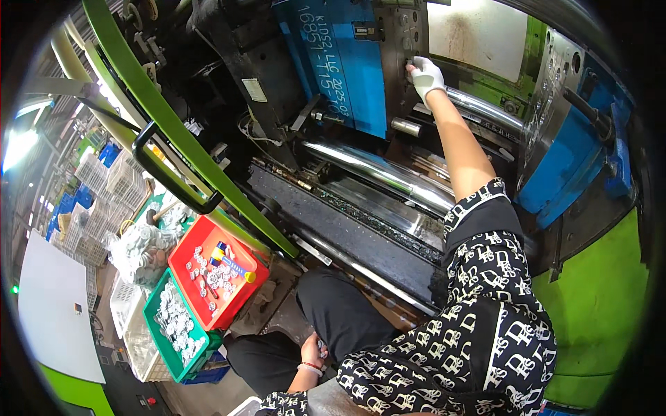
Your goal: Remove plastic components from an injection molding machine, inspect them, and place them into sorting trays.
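My right hand [425, 76], in a white glove with bare fingertips, reaches far into the machine. Its fingers are bent together against the steel face of the blue mould half [347, 76]; whatever they grip there is too small to make out. Low over my lap, my left hand [313, 352] is closed, a bracelet at its wrist. Something small and greyish shows between its fingers, its kind unclear. Facing the first mould half from the right stands the other mould half [565, 149], also blue and steel.
Polished tie bars [388, 177] cross the machine below my right arm. A green door frame [180, 132] with a black handle [143, 156] stands left. Beside my knees are a red tray [222, 305] with small round parts and tools, and a green tray [149, 315] of pale parts.
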A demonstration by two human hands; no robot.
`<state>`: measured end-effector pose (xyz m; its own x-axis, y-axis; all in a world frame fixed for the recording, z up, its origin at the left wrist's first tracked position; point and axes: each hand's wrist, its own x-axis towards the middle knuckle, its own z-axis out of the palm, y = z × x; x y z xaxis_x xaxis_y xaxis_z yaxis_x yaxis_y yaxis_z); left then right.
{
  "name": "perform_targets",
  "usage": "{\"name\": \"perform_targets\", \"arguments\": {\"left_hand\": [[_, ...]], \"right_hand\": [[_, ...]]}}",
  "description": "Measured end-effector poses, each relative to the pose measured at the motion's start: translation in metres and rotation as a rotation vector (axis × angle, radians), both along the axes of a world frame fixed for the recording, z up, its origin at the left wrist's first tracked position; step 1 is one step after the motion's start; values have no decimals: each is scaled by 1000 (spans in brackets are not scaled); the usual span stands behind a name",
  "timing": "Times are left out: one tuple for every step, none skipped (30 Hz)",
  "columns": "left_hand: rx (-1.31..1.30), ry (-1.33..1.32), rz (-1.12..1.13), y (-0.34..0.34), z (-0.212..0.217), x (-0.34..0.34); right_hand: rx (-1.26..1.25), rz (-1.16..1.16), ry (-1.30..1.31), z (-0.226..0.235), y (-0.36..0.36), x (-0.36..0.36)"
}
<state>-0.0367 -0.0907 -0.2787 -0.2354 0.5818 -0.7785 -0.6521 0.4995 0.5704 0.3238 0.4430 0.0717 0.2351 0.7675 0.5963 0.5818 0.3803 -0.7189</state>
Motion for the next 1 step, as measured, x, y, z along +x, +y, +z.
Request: {"name": "perform_targets", "arguments": {"left_hand": [[-1,-4,2,-1,-3,-1]], "right_hand": [[-50,14,75,1,4,-2]]}}
